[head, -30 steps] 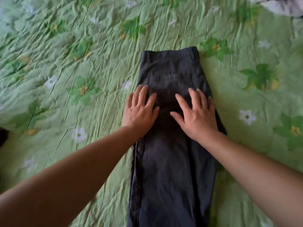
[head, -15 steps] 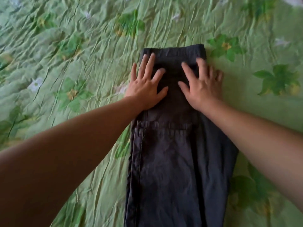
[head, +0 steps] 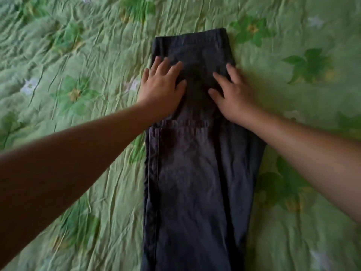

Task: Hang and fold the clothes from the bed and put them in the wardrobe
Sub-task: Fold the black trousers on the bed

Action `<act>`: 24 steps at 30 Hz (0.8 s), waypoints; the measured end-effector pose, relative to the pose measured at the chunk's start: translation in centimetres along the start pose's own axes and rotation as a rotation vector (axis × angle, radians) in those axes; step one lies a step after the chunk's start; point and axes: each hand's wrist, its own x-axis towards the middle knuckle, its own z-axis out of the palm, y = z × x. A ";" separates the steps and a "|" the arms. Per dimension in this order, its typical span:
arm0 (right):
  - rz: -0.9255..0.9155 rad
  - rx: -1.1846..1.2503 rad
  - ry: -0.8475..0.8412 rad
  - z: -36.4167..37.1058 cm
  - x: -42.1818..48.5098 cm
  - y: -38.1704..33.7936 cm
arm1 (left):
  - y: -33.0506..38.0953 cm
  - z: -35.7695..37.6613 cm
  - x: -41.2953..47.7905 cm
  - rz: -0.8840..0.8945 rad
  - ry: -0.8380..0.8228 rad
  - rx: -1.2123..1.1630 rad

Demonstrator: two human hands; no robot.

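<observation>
A pair of dark grey trousers [head: 195, 173] lies folded lengthwise on the bed, waistband at the far end, legs running toward me and out of the bottom of the view. My left hand [head: 162, 87] presses flat on the left side of the trousers below the waistband, fingers spread. My right hand [head: 232, 94] presses flat on the right side at the same height, its outer fingers over the trousers' right edge. A back pocket seam shows just below both hands.
The bed is covered by a crinkled light green bedspread [head: 78, 75] with green leaves and white flowers. It fills the whole view around the trousers. No wardrobe or other clothes are in sight.
Both hands slid up the trousers to the waistband, then came back a little toward me. The view has shifted slightly and is blurred.
</observation>
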 end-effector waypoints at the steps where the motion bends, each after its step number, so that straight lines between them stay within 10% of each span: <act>1: 0.003 0.052 0.127 0.0 -3.0 0.6 | 0.9 0.1 -2.6 0.020 0.060 -0.042; 5: 0.104 0.330 0.428 0.3 -14.5 3.4 | 4.9 3.4 -12.9 0.197 0.050 0.042; 13: 0.091 0.157 0.284 0.0 -17.1 5.1 | 3.9 9.5 -16.2 0.183 -0.054 0.200; 24: 0.072 0.502 0.174 -0.8 -16.2 4.7 | 4.0 9.7 -16.0 0.168 -0.068 0.183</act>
